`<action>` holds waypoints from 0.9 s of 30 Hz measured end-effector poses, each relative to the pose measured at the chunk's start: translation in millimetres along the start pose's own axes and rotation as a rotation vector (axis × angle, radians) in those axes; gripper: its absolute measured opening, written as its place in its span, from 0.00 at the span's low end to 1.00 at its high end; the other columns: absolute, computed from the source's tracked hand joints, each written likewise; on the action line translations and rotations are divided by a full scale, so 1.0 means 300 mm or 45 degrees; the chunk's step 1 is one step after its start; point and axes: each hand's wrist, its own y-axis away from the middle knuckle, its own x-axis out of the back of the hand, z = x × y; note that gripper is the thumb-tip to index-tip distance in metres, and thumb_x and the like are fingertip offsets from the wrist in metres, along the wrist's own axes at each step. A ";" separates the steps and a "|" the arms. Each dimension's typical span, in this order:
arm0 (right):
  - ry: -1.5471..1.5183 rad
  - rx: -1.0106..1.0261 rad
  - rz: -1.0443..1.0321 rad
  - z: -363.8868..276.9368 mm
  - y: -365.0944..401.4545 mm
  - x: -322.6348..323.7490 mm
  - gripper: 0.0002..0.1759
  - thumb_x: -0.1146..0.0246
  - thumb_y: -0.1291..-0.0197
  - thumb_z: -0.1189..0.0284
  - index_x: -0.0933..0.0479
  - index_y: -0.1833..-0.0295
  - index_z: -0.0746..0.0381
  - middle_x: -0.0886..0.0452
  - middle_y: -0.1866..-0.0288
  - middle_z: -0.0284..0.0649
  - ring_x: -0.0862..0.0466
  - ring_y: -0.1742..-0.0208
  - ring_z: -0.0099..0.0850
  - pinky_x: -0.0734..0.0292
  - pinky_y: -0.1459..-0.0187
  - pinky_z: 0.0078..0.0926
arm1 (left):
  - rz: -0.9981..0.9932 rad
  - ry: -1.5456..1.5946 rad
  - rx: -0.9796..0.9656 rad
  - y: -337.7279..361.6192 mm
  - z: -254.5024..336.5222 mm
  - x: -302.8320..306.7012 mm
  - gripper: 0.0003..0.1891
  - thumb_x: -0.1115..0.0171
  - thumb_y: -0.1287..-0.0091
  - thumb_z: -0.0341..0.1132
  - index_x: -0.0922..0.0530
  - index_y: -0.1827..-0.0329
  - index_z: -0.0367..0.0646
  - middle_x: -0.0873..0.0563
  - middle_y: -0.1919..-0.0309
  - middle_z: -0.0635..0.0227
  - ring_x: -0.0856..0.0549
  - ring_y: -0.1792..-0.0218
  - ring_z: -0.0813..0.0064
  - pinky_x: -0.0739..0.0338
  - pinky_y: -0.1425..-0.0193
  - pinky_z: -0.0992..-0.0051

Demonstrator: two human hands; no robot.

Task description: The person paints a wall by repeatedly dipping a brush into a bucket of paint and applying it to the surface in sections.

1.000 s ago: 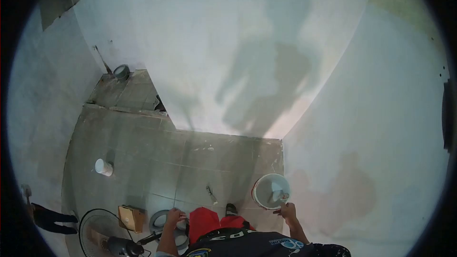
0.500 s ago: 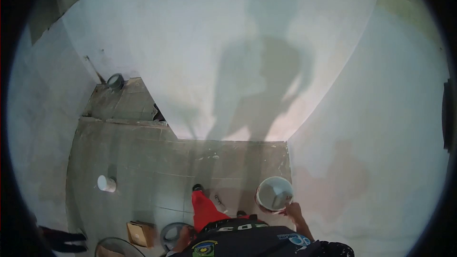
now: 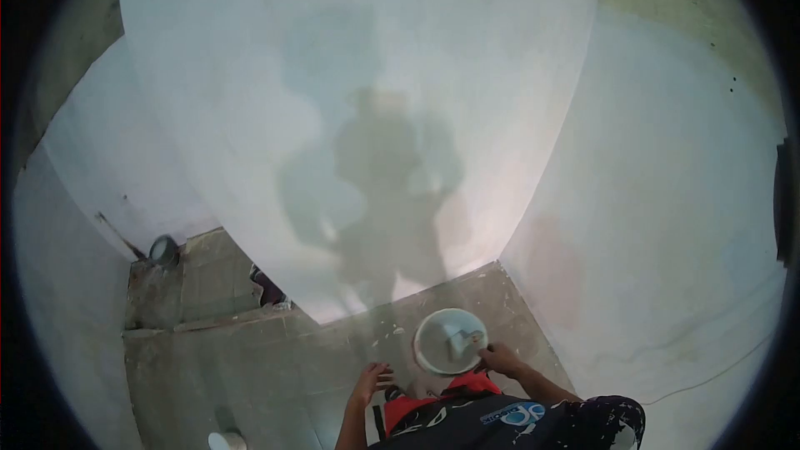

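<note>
One white bucket (image 3: 450, 340), low over the floor (image 3: 250, 367), is pinched at its near rim by the closed right hand (image 3: 500, 358) while the left hand (image 3: 371, 382) spreads empty beside it; likely stiff, heavyish with contents, steadier gripped two-handed.

Left hand (image 3: 371, 382): open, fingers spread, held low near centre; bare forearm runs straight back to the near edge. Right hand (image 3: 500, 358): fingers curled closed, slightly farther out and right of the left; forearm angles back rightward.
</note>
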 end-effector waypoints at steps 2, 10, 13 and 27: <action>0.093 0.056 -0.017 -0.044 -0.010 -0.081 0.21 0.46 0.32 0.64 0.22 0.54 0.74 0.14 0.67 0.46 0.11 0.67 0.34 0.19 0.66 0.28 | -0.123 -0.016 -0.037 0.005 0.061 -0.027 0.25 0.40 0.32 0.50 0.29 0.40 0.41 0.18 0.51 0.59 0.17 0.51 0.63 0.22 0.46 0.60; 0.227 0.117 -0.045 -0.103 -0.044 -0.227 0.23 0.44 0.33 0.59 0.19 0.53 0.70 0.14 0.66 0.46 0.14 0.68 0.34 0.21 0.62 0.33 | 0.047 -0.373 -0.183 0.061 0.102 0.039 0.27 0.41 0.31 0.51 0.29 0.43 0.35 0.19 0.52 0.55 0.16 0.53 0.63 0.21 0.50 0.66; 0.201 0.155 -0.102 -0.105 -0.060 -0.256 0.24 0.44 0.34 0.59 0.19 0.54 0.72 0.14 0.64 0.48 0.14 0.65 0.36 0.21 0.60 0.35 | 0.199 -0.553 -0.351 0.083 0.089 0.052 0.24 0.40 0.31 0.48 0.29 0.47 0.32 0.18 0.55 0.54 0.15 0.59 0.63 0.19 0.55 0.67; 0.094 0.185 -0.263 -0.138 -0.121 -0.093 0.23 0.46 0.33 0.59 0.21 0.51 0.71 0.12 0.66 0.47 0.12 0.65 0.35 0.19 0.58 0.32 | 0.185 -0.609 -0.243 -0.015 0.238 -0.155 0.18 0.37 0.39 0.37 0.26 0.58 0.26 0.16 0.69 0.54 0.13 0.71 0.67 0.17 0.67 0.70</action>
